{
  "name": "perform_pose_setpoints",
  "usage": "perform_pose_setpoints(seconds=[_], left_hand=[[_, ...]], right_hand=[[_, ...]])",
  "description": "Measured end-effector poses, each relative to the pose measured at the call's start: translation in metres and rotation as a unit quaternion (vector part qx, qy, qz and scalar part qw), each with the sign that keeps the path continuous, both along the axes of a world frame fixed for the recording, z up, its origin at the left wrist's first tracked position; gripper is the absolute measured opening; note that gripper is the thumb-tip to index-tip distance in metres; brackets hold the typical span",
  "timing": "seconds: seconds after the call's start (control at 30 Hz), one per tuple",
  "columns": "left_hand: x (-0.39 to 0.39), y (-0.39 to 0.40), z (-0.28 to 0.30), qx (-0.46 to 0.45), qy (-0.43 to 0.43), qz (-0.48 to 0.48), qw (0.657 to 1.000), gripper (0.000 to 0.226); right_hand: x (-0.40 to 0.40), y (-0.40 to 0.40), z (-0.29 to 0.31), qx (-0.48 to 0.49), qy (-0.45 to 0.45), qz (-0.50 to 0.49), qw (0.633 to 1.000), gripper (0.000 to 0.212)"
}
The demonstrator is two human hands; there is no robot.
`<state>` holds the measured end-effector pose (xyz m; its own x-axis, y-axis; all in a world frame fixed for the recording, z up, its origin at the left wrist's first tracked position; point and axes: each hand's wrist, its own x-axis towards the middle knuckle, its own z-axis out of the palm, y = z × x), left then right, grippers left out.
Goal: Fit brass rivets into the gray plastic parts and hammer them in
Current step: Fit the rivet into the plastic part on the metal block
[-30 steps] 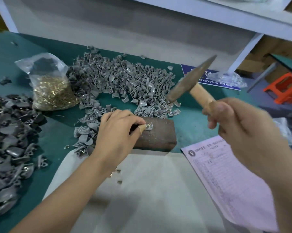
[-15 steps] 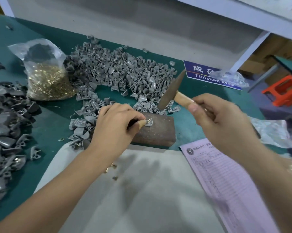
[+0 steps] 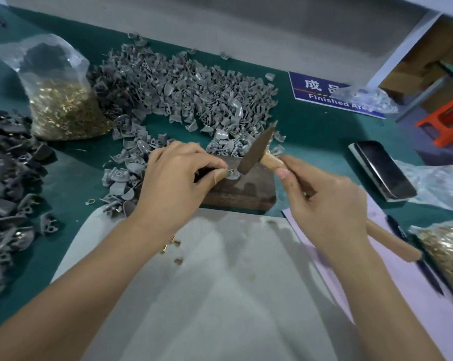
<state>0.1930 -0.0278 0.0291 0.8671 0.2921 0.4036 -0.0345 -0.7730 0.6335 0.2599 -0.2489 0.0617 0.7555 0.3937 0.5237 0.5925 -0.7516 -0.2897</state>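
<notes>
Plainly the gray plastic part (image 3: 232,175) is a small, light, rigid moulding that would skip off the dark wooden block (image 3: 242,190) if left loose, so the left hand (image 3: 177,183) pinches it at its edge between thumb and forefinger, fingertips kept just clear of the brass rivet (image 3: 231,172) standing in it. The right hand (image 3: 327,201) is closed around the wooden handle of the hammer (image 3: 256,149), choked up near the head, whose lower end sits at the rivet. Such soft brass likely needs only short taps; the thumb beside it is at risk. Unworked parts lie in the gray pile (image 3: 183,95) behind the block
</notes>
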Motion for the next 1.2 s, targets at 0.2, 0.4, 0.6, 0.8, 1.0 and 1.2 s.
perform_pose_setpoints(seconds=[0.2,0.4,0.6,0.8,1.0,1.2], left_hand=[[0.000,0.003,0.000,-0.031,0.014,-0.021,0.999,0.012],[0.001,0.004,0.001,-0.023,0.016,-0.011,1.000,0.013],[0.001,0.003,0.003,-0.023,0.011,-0.012,1.000,0.009],[0.000,0.004,0.003,-0.028,0.008,-0.018,0.999,0.008],[0.000,0.003,0.003,-0.009,0.014,-0.007,1.000,0.012],[0.000,0.001,0.004,-0.012,0.014,-0.010,1.000,0.009]], right_hand=[[-0.004,0.001,0.001,0.083,-0.030,-0.001,0.996,0.030],[-0.007,0.007,-0.002,-0.031,-0.060,0.004,0.998,0.026],[-0.006,0.002,-0.001,0.043,-0.073,0.005,0.996,0.025],[-0.007,-0.001,-0.001,0.028,-0.085,-0.010,0.996,0.025],[-0.009,0.005,-0.005,-0.012,-0.060,0.020,0.998,0.022],[-0.011,0.003,-0.001,0.034,-0.030,0.018,0.999,0.027]])
